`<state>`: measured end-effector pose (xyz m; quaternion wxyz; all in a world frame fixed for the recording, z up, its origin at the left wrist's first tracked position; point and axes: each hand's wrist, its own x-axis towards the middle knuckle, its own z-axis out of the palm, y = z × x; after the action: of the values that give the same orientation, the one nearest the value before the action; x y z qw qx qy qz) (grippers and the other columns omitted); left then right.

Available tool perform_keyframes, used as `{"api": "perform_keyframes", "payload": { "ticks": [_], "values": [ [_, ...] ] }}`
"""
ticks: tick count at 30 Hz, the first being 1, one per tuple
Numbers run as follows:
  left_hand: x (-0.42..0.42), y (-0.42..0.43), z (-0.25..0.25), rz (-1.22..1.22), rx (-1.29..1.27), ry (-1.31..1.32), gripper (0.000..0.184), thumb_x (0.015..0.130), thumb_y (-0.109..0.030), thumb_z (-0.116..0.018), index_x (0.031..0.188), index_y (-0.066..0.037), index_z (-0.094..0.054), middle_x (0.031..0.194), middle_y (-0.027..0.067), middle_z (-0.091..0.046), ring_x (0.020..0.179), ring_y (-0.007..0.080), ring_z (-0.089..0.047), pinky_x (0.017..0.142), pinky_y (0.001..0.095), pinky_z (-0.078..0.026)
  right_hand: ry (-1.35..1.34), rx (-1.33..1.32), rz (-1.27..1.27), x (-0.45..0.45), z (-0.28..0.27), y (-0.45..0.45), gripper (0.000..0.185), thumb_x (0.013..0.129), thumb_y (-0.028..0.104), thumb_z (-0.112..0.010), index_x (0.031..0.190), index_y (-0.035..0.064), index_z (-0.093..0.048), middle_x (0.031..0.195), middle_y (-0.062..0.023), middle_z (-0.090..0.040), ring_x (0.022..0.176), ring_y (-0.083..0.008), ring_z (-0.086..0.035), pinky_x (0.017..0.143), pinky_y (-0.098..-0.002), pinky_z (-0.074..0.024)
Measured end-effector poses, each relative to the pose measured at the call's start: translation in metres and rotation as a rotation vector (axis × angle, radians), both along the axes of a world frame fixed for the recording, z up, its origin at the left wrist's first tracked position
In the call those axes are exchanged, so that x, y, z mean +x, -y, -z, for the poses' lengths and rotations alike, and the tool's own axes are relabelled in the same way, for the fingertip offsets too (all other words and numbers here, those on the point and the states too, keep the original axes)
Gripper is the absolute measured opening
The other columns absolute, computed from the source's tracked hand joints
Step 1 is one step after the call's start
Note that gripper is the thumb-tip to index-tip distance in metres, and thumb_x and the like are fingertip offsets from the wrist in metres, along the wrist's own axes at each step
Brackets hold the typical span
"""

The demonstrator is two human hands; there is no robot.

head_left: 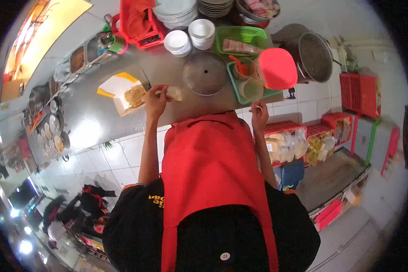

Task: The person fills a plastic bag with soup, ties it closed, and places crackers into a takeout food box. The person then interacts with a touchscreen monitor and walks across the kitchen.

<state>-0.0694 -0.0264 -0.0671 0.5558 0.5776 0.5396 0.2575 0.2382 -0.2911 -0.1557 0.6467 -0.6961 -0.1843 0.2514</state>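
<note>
My left hand (pixel 156 102) is over the steel counter, its fingers closed on a small clear plastic bag (pixel 174 94). Just left of it stands an open takeaway box (pixel 119 96), white inside with yellow flaps. Brown crumbly food (pixel 134 96) fills part of the box. My right hand (pixel 259 119) is at the counter's front edge with fingers pinched; a small pale bit shows there, too small to name. Near that hand, a teal tray (pixel 235 86) bears a cloudy plastic cup (pixel 251 89), a container with an orange spoon (pixel 241 67) and a pink-lidded tub (pixel 277 69).
A round metal lid (pixel 205 73) lies on the counter (pixel 95 102). Behind it are stacked white bowls (pixel 201 32), plates (pixel 176 12) and a green basket (pixel 241 38). A large pot (pixel 313 56) stands at right. Red crates (pixel 283 128) with bagged goods sit lower right.
</note>
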Motion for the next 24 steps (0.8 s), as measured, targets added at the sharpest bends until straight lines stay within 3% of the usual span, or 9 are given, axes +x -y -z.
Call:
{"api": "perform_keyframes", "payload": {
  "ticks": [3, 5, 7, 9, 15, 17, 18, 23, 24],
  "values": [
    [-0.003, 0.008, 0.002, -0.032, 0.01, -0.027, 0.016, 0.096, -0.009, -0.056, 0.103, 0.004, -0.063, 0.086, 0.0107, -0.065, 0.062, 0.0157, -0.066, 0.054, 0.0272, -0.055, 0.495, -0.277, 0.048, -0.007, -0.026, -0.003, 0.029, 0.088, 0.013, -0.069, 0.109, 0.0009, -0.054, 0.088, -0.0029, -0.057, 0.065, -0.0083, -0.048, 0.056, -0.026, -0.0408],
    [-0.005, 0.011, 0.007, 0.002, 0.01, 0.002, 0.014, 0.095, -0.007, -0.056, 0.099, 0.004, -0.064, 0.088, 0.0106, -0.065, 0.06, 0.0148, -0.064, 0.052, 0.0273, -0.052, 0.376, -0.325, -0.061, -0.014, -0.055, -0.026, 0.027, 0.086, 0.014, -0.069, 0.106, 0.001, -0.056, 0.09, -0.0054, -0.06, 0.071, -0.0105, -0.054, 0.063, -0.0255, -0.0448],
    [-0.007, 0.015, 0.012, 0.034, 0.136, -0.044, 0.013, 0.094, -0.007, -0.057, 0.097, 0.005, -0.064, 0.088, 0.0117, -0.064, 0.059, 0.0152, -0.064, 0.052, 0.0278, -0.051, 0.057, -0.089, -0.623, -0.036, -0.091, -0.07, 0.024, 0.086, 0.014, -0.069, 0.104, 0.0014, -0.06, 0.097, -0.0088, -0.063, 0.081, -0.0146, -0.061, 0.071, -0.0264, -0.0486],
    [-0.006, 0.015, 0.013, 0.088, 0.262, -0.082, 0.012, 0.093, -0.006, -0.057, 0.095, 0.005, -0.063, 0.088, 0.0127, -0.063, 0.058, 0.0155, -0.063, 0.051, 0.0283, -0.05, 0.281, -0.038, -1.002, -0.062, -0.106, -0.124, 0.024, 0.086, 0.015, -0.069, 0.104, 0.0017, -0.062, 0.1, -0.0111, -0.066, 0.09, -0.0174, -0.064, 0.077, -0.0283, -0.0506],
    [-0.006, 0.02, 0.012, 0.037, 0.296, -0.086, 0.009, 0.09, -0.003, -0.058, 0.091, 0.004, -0.063, 0.086, 0.0142, -0.061, 0.061, 0.0197, -0.064, 0.055, 0.0308, -0.049, 0.125, -0.07, -1.118, -0.137, -0.034, -0.221, 0.022, 0.085, 0.015, -0.071, 0.102, 0.0032, -0.064, 0.089, -0.0068, -0.067, 0.085, -0.0156, -0.064, 0.076, -0.0298, -0.0518],
    [-0.012, 0.018, 0.029, 0.031, 0.505, -0.136, 0.008, 0.089, -0.004, -0.059, 0.092, 0.003, -0.063, 0.085, 0.0129, -0.062, 0.067, 0.0179, -0.064, 0.059, 0.0308, -0.05, 0.095, -0.092, -1.223, -0.15, -0.016, -0.233, 0.021, 0.085, 0.015, -0.072, 0.1, 0.0033, -0.065, 0.087, -0.0051, -0.067, 0.082, -0.0147, -0.064, 0.076, -0.03, -0.0521],
    [-0.014, 0.02, 0.033, -0.026, 0.339, -0.049, 0.01, 0.086, -0.006, -0.064, 0.093, 0.001, -0.063, 0.085, 0.0117, -0.063, 0.071, 0.0152, -0.063, 0.063, 0.029, -0.051, -0.007, -0.067, -1.206, -0.15, -0.002, -0.234, 0.02, 0.085, 0.015, -0.072, 0.099, 0.0032, -0.065, 0.087, -0.0039, -0.067, 0.078, -0.0135, -0.063, 0.073, -0.0294, -0.0523],
    [-0.017, 0.025, 0.044, -0.156, 0.218, -0.013, 0.018, 0.079, -0.01, -0.069, 0.094, -0.001, -0.064, 0.084, 0.0103, -0.064, 0.071, 0.0146, -0.063, 0.065, 0.0267, -0.052, -0.364, -0.238, -1.132, -0.15, -0.028, -0.238, 0.017, 0.087, 0.015, -0.071, 0.096, 0.0019, -0.066, 0.084, -0.0006, -0.066, 0.074, -0.0079, -0.061, 0.066, -0.0243, -0.0499],
    [-0.015, 0.025, 0.046, -0.216, 0.228, -0.036, 0.017, 0.078, -0.009, -0.067, 0.092, 0.0, -0.064, 0.083, 0.0135, -0.065, 0.072, 0.0203, -0.065, 0.066, 0.0305, -0.053, -0.371, -0.251, -1.077, -0.152, -0.033, -0.238, 0.017, 0.085, 0.014, -0.072, 0.094, 0.002, -0.066, 0.083, -0.0006, -0.066, 0.073, -0.0077, -0.06, 0.065, -0.0236, -0.0491]
  ]
}}
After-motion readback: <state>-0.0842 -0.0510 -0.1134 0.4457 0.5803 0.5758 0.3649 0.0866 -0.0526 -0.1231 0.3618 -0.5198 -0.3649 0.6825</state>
